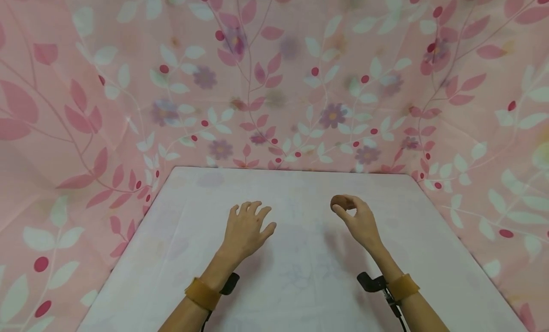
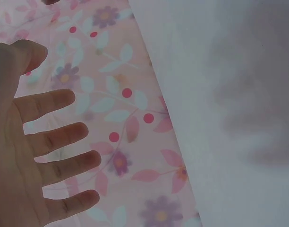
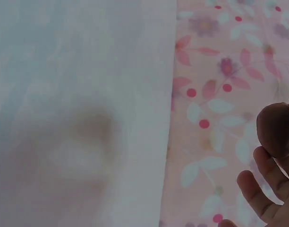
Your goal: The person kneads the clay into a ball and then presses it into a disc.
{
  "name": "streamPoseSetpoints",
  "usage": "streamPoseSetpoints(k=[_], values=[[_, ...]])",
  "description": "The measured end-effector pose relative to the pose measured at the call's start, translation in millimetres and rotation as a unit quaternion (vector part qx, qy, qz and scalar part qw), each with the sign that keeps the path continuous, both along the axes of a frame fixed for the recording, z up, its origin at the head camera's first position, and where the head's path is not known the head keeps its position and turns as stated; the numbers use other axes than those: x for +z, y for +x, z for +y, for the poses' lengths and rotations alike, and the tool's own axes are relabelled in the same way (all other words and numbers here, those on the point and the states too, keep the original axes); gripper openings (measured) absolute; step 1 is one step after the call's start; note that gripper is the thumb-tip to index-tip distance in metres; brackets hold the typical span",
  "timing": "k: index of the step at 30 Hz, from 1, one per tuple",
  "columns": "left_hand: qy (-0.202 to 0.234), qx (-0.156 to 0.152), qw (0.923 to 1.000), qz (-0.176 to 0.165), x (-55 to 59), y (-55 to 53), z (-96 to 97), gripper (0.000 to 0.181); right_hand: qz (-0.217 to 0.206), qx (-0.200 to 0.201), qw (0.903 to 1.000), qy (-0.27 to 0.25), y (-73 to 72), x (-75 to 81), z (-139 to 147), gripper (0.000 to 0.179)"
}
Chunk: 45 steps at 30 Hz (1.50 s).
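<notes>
My right hand pinches a small brown rounded object between thumb and fingers, above the right half of the white table. Seen from the right wrist, that brown object looks smooth and roughly egg-shaped; its exact kind is unclear, and part of it falls outside the picture. Some fingers of the right hand extend beside and below it. Over the table's left half hovers my left hand, its fingers spread and nothing in its grasp. The left wrist view shows this hand's palm side with the fingers apart.
A white-covered table lies under both hands, which cast soft shadows on it. Pink floral cloth hangs behind the table and along both sides. Each wrist wears a yellow-brown strap with a small black camera and a cable.
</notes>
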<state>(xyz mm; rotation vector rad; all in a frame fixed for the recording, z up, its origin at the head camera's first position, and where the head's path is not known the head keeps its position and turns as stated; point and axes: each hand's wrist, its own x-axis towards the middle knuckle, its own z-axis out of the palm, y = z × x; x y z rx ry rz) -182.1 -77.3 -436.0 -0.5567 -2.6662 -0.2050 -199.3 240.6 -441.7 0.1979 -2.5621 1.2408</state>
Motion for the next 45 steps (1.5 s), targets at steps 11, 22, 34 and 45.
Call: streamPoseSetpoints(k=[11,22,34,45], values=[[0.008,0.007,0.9996,-0.028,-4.3,0.9,-5.6,0.045,-0.133,-0.038,0.9716,0.192,-11.2,-33.0,34.7,0.058],[0.016,0.008,0.9991,-0.039,-6.8,1.1,-8.9,0.046,-0.209,-0.048,0.9478,0.236,-11.3,-46.6,44.3,0.053],[0.026,0.002,0.9988,-0.042,-6.9,0.3,-11.2,0.045,-0.198,-0.039,0.9440,0.261,-13.0,-45.1,39.3,0.055],[0.032,0.002,0.9987,-0.040,-6.1,-0.7,-12.8,0.045,-0.207,-0.041,0.9376,0.276,-18.8,-45.2,38.4,0.055]])
